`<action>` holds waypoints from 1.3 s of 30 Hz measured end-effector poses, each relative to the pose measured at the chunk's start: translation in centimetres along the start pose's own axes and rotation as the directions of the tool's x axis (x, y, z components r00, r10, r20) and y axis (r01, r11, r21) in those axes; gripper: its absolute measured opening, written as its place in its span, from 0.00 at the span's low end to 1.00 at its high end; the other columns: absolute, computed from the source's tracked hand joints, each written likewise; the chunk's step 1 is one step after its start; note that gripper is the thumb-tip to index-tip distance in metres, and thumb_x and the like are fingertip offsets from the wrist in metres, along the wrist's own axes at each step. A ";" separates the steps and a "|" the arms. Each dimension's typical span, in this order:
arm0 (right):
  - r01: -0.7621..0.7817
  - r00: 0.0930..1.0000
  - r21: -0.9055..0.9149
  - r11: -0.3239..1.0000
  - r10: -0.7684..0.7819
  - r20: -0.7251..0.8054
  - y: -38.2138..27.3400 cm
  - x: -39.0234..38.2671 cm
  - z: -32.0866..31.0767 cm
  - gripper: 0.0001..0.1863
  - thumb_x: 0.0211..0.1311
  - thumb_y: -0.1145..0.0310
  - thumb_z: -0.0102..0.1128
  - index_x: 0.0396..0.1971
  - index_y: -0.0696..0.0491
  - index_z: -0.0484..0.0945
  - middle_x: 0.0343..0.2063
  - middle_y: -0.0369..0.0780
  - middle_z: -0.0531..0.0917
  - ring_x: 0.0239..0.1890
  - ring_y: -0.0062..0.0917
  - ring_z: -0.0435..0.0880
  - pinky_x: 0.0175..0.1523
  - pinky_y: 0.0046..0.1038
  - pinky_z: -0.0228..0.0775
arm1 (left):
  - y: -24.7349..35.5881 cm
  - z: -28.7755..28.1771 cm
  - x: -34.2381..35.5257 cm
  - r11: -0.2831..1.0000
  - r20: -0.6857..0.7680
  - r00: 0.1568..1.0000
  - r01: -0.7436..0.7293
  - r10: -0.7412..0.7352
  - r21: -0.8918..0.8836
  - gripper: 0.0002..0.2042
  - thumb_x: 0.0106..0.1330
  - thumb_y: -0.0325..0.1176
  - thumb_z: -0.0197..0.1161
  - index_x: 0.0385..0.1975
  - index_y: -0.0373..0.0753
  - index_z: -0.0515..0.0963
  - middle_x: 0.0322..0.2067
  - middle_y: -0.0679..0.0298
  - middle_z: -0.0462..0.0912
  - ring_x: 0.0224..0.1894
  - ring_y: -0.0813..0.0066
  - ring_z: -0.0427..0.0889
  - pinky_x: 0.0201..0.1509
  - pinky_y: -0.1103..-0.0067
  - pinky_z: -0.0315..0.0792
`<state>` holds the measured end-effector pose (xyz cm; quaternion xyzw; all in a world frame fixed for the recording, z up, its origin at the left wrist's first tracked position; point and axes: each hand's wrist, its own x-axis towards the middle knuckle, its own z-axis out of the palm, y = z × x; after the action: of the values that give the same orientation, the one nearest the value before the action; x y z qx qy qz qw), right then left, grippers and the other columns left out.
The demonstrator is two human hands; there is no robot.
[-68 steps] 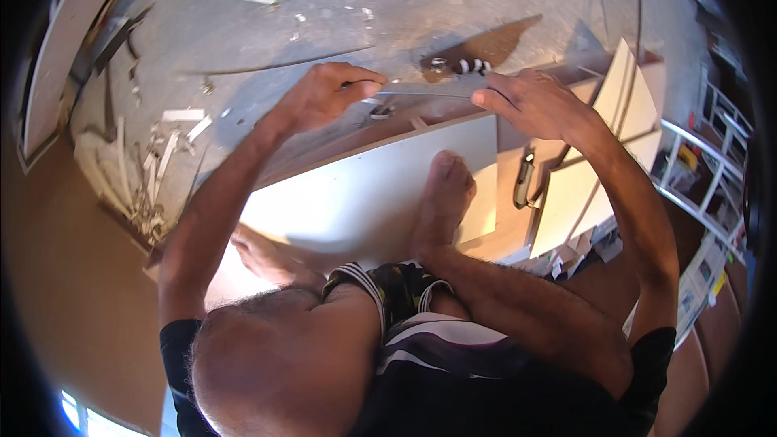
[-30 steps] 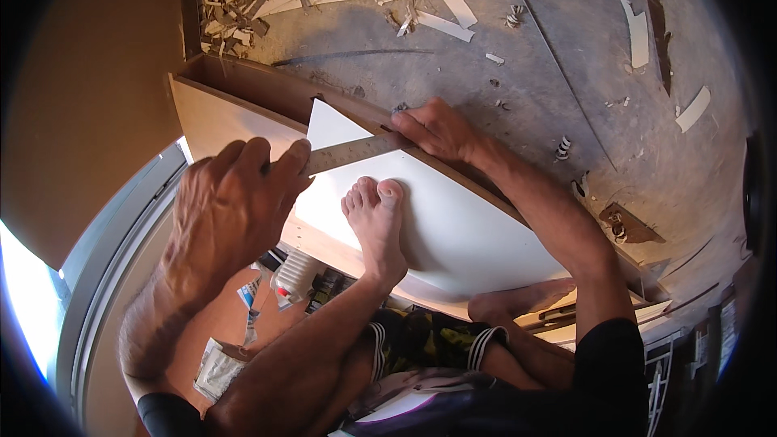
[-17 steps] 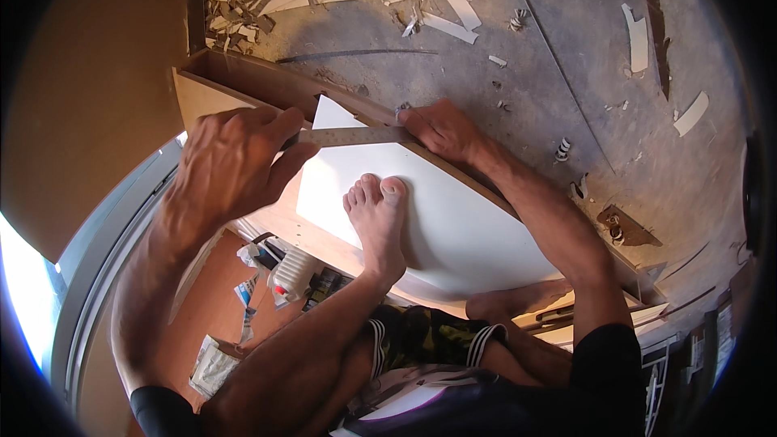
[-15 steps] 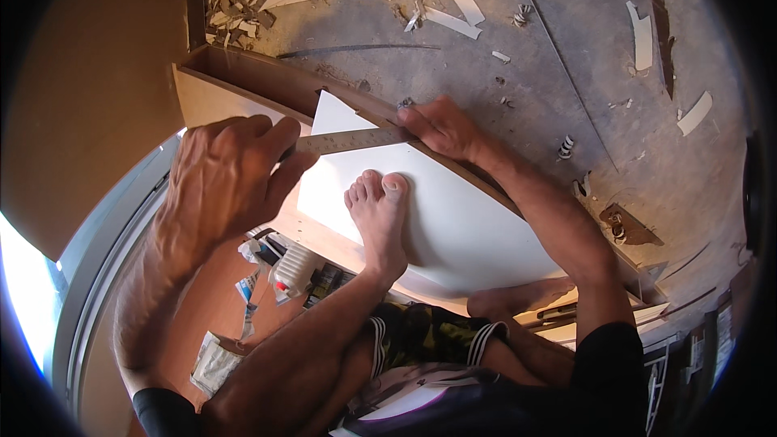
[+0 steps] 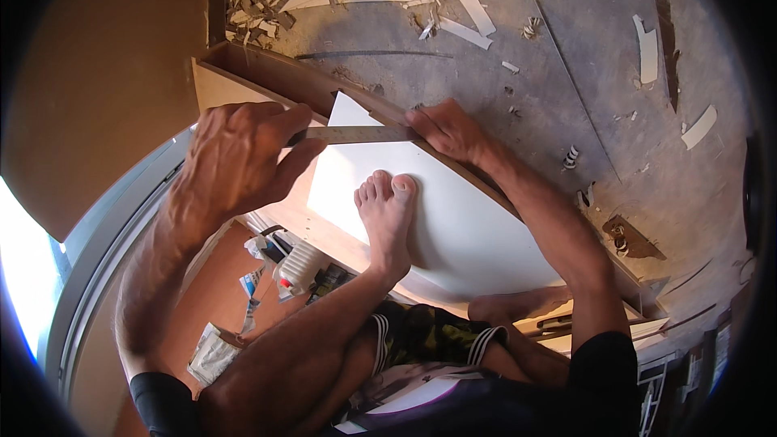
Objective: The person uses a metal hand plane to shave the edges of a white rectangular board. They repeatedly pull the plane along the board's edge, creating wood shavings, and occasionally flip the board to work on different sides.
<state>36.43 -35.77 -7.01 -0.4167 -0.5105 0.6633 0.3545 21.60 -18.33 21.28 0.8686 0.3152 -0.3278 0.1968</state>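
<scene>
My left hand point(image 5: 241, 152) is closed round the dark handle of a flat metal file point(image 5: 360, 135). The far end of its blade is gripped between the thumb and fingers of my right hand point(image 5: 450, 133). The file lies crosswise over the far edge of a white-faced panel point(image 5: 477, 231), close to its pointed far-left corner. My bare foot point(image 5: 387, 218) rests on the panel's white face. Under the panel is a long wooden frame point(image 5: 255, 73) with raised sides. My right fingers partly hide the file's tip.
White offcut strips point(image 5: 465, 0) and shavings litter the concrete floor beyond the frame. A large brown board point(image 5: 113, 73) stands at left, beside a curved grey metal track point(image 5: 105, 267). A white bottle point(image 5: 301, 269) and crumpled packaging point(image 5: 212, 354) lie nearer me.
My left hand has shifted slightly away from me, and the blade lies more level, showing less of its face. Both hands keep their grip. The whole view has shifted a little.
</scene>
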 end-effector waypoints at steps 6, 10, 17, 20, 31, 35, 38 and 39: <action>0.114 0.992 -0.062 0.992 -0.117 -0.049 0.3 3.1 1.1 0.28 0.83 0.52 0.44 0.29 0.60 0.78 0.25 0.57 0.80 0.25 0.55 0.77 0.33 0.47 0.70 | -2.6 0.0 -0.4 0.998 0.039 0.998 0.057 -0.058 0.017 0.11 0.68 0.40 0.70 0.32 0.38 0.81 0.23 0.58 0.83 0.25 0.54 0.83 0.31 0.60 0.74; 0.061 0.998 -0.067 0.996 -0.063 -0.028 0.6 2.9 0.7 0.28 0.84 0.53 0.42 0.30 0.60 0.79 0.27 0.56 0.82 0.29 0.56 0.83 0.34 0.47 0.71 | -3.6 1.8 -0.1 0.999 -0.078 0.997 -0.023 0.025 0.025 0.12 0.69 0.42 0.70 0.32 0.39 0.81 0.24 0.58 0.84 0.27 0.55 0.85 0.33 0.61 0.75; 0.011 0.999 0.031 0.999 -0.009 -0.048 0.3 1.9 0.9 0.26 0.82 0.54 0.49 0.27 0.61 0.76 0.20 0.56 0.74 0.22 0.46 0.65 0.31 0.42 0.66 | -2.3 0.7 -0.1 1.000 -0.007 1.000 0.013 -0.013 -0.008 0.13 0.69 0.42 0.70 0.32 0.38 0.81 0.23 0.58 0.83 0.26 0.54 0.84 0.32 0.62 0.75; 0.068 0.998 0.018 0.998 -0.068 -0.004 0.9 2.4 0.5 0.25 0.81 0.55 0.50 0.28 0.61 0.77 0.20 0.55 0.74 0.23 0.46 0.63 0.31 0.42 0.66 | -0.4 -0.3 -0.6 0.998 -0.046 0.997 0.055 -0.054 0.004 0.13 0.69 0.43 0.69 0.32 0.38 0.81 0.22 0.59 0.82 0.25 0.53 0.83 0.31 0.60 0.74; 0.046 0.999 -0.060 0.997 -0.048 -0.019 0.5 2.6 0.3 0.27 0.82 0.51 0.46 0.31 0.60 0.79 0.27 0.58 0.81 0.27 0.56 0.77 0.35 0.48 0.68 | -2.0 0.8 -0.3 1.000 -0.055 0.998 0.016 -0.015 0.009 0.13 0.68 0.41 0.71 0.33 0.38 0.81 0.25 0.56 0.86 0.27 0.52 0.86 0.34 0.61 0.76; 0.157 0.985 -0.199 0.967 -0.167 -0.034 1.0 3.3 0.7 0.25 0.81 0.53 0.46 0.32 0.59 0.79 0.28 0.56 0.82 0.30 0.57 0.81 0.36 0.49 0.70 | -2.8 1.0 0.4 0.995 0.019 0.996 0.087 -0.086 -0.050 0.14 0.69 0.43 0.70 0.32 0.37 0.81 0.24 0.56 0.85 0.27 0.52 0.85 0.34 0.60 0.75; 0.040 0.999 -0.143 0.989 -0.038 0.018 1.3 3.6 0.0 0.21 0.80 0.56 0.46 0.33 0.57 0.79 0.29 0.55 0.83 0.32 0.57 0.83 0.36 0.49 0.71 | -3.7 2.3 1.1 0.996 -0.018 0.998 0.060 -0.061 -0.071 0.15 0.70 0.45 0.70 0.34 0.37 0.82 0.25 0.54 0.85 0.28 0.52 0.86 0.35 0.62 0.76; 0.049 0.999 -0.144 0.988 -0.046 0.018 1.3 3.4 0.1 0.20 0.80 0.57 0.46 0.34 0.57 0.79 0.29 0.55 0.84 0.32 0.57 0.83 0.36 0.49 0.72 | -4.1 2.6 1.2 0.996 -0.030 0.998 0.047 -0.049 -0.070 0.15 0.70 0.45 0.70 0.34 0.37 0.82 0.25 0.54 0.86 0.28 0.52 0.86 0.35 0.62 0.76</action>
<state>34.88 -33.03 -8.89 -0.4240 -0.5696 0.6191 0.3354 18.40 -16.32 18.00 0.8585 0.3503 -0.3076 0.2138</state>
